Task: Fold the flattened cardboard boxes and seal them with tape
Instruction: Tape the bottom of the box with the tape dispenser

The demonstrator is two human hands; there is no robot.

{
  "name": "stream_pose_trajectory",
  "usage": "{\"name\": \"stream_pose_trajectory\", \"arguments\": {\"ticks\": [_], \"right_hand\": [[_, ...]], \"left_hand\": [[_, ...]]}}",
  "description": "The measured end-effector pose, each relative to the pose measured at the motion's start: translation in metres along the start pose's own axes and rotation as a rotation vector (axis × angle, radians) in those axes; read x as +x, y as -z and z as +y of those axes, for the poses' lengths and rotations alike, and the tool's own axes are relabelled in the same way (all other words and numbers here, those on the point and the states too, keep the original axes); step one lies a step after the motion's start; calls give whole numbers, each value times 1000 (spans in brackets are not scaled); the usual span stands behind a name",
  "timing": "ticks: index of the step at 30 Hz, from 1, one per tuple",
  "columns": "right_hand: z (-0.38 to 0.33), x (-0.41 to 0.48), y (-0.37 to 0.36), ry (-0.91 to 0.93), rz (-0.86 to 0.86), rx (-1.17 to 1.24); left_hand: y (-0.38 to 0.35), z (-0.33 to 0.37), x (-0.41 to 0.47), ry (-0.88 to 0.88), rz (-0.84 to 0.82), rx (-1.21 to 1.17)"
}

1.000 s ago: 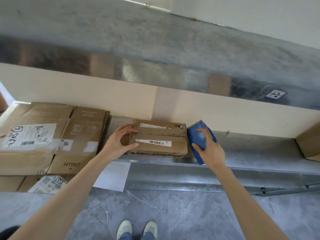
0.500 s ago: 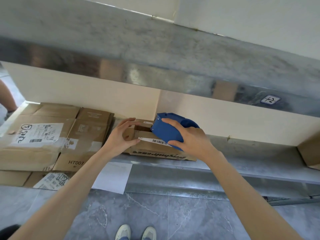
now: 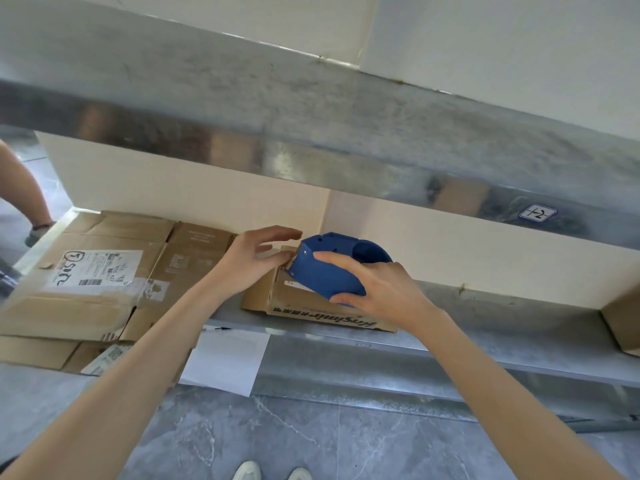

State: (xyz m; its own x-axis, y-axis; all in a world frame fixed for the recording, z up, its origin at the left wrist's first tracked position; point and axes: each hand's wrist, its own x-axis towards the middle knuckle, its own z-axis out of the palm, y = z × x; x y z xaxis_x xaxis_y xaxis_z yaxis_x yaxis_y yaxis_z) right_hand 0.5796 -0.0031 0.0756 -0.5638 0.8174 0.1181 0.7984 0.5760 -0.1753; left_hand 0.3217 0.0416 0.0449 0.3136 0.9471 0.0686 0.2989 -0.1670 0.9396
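A small brown cardboard box (image 3: 304, 308) with a barcode label and dark print on its front sits on the metal shelf (image 3: 485, 317). My right hand (image 3: 377, 289) grips a blue tape dispenser (image 3: 329, 268) and holds its left end over the box's top, near the left edge. My left hand (image 3: 252, 259) is at the box's upper left corner, thumb and lower fingers touching the flap edge, upper fingers stretched out above it. Most of the box's top is hidden behind the dispenser and my hands.
Flattened cardboard boxes (image 3: 97, 275) with shipping labels are stacked at the left of the shelf. Another box (image 3: 623, 320) shows at the right edge. A white sheet (image 3: 225, 362) hangs below the shelf. Someone's leg (image 3: 20, 195) is at far left; my shoes (image 3: 270, 471) are on the grey floor.
My right hand brought the blue dispenser from the right side of the box onto its top and moved it leftward. My left hand lifted its fingers from gripping the box's left end.
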Motion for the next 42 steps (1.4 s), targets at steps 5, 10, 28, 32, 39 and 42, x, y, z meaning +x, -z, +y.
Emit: {"name": "stream_pose_trajectory", "arguments": {"ticks": [5,10,28,32,39,42], "right_hand": [[-3,-5,3,105,96,-88],[-1,-10,4,63,-86,-73],[45,-35,29,-216,-219,129],[51,-33,38,-217,-237,191],[50,-23,34,-175,-244,130],[51,-18,32,-171,-272,116]], "left_hand": [[-4,7,1,-30,-45,-1],[-9,9,1,-59,-11,-29],[11,-22,-13,87,94,-21],[2,-21,-8,161,57,-85],[-11,-28,-1,169,36,25],[-12,-30,0,220,44,3]]}}
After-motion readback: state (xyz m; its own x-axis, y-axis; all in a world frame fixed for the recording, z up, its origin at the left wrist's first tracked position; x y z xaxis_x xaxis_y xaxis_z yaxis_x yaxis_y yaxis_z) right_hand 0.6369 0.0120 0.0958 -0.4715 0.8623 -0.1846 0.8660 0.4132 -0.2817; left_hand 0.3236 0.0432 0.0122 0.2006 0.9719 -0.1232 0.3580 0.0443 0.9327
